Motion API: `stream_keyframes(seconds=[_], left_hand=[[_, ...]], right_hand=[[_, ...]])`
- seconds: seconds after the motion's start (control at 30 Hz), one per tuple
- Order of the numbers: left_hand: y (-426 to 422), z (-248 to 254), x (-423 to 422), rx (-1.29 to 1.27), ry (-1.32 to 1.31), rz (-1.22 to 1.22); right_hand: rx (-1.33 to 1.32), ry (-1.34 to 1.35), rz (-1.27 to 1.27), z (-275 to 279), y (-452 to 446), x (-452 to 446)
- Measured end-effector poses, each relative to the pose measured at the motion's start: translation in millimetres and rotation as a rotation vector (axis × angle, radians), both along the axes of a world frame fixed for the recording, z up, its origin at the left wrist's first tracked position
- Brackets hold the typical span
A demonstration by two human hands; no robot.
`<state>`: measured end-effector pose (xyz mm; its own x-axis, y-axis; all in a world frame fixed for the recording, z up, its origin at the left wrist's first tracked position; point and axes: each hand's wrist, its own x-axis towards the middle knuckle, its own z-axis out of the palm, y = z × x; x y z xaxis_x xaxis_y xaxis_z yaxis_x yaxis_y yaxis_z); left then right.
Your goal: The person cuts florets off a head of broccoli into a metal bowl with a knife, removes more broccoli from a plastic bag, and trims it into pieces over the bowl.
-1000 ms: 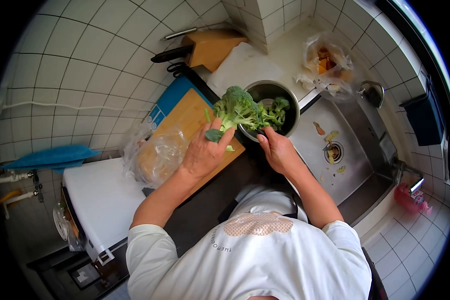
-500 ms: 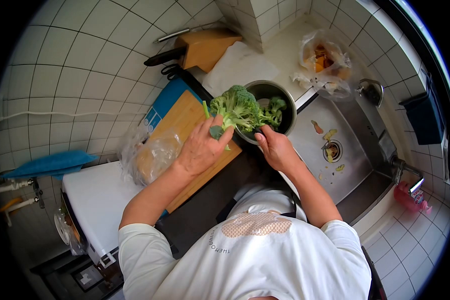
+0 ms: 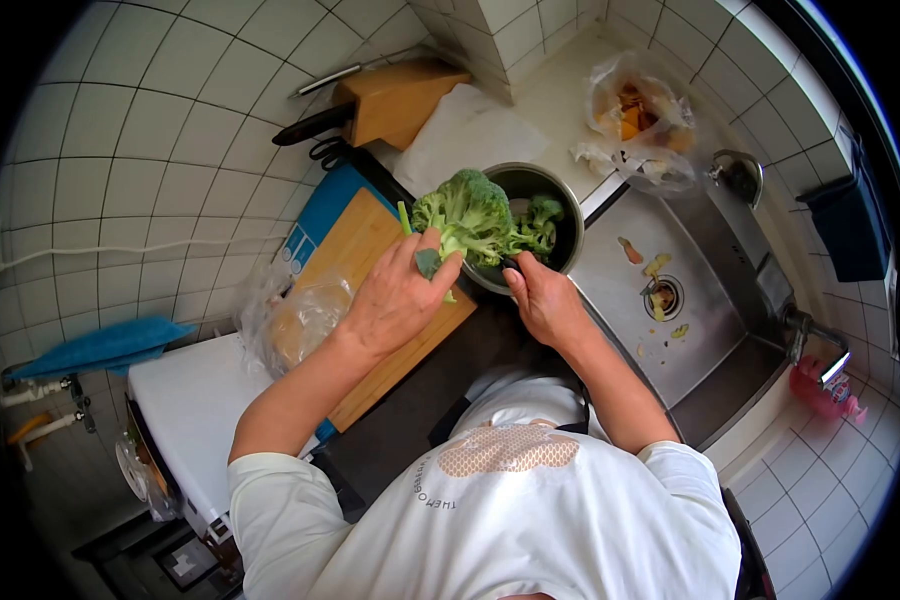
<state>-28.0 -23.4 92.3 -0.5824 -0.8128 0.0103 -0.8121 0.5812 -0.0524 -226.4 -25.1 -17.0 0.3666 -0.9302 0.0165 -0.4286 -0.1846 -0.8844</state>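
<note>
My left hand [image 3: 395,290] is closed round the stem of a large broccoli head [image 3: 467,215], tilted over the near left rim of a metal pot [image 3: 577,207]. A loose leaf and pale stalks stick out between the fingers. My right hand [image 3: 547,297] is closed on a black handle [image 3: 510,266] at the pot's near rim, close to the broccoli. The working end of that tool is hidden by the florets. Inside the pot lie cut broccoli florets [image 3: 539,225].
Left of the pot, a wooden cutting board [image 3: 355,245] carries a clear plastic bag [image 3: 305,315]. A knife block [image 3: 405,100] stands behind. On the right, the sink [image 3: 715,345] holds peel scraps round its drain. A bag of peelings [image 3: 638,120] sits on the back counter.
The view has shifted slightly. Both hands keep their grips, and the broccoli stays over the pot rim with hardly any movement.
</note>
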Motion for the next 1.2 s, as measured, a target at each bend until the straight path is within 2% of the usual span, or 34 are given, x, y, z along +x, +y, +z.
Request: stream_keyframes(seconds=[0.87, 0.93, 1.07, 1.2], left_hand=[[4, -5, 3, 0.036, -0.031, -0.091], [4, -2, 6, 0.053, -0.022, -0.046], [5, 2, 15, 0.055, -0.09, -0.025], [8, 7, 21, 0.074, -0.083, -0.03]], right_hand=[[0.098, 0.052, -0.035, -19, 4, 25], [0.221, -0.24, -0.051, -23, 3, 22], [0.32, -0.255, -0.041, -35, 2, 13], [0.385, -0.454, -0.109, -52, 5, 10]])
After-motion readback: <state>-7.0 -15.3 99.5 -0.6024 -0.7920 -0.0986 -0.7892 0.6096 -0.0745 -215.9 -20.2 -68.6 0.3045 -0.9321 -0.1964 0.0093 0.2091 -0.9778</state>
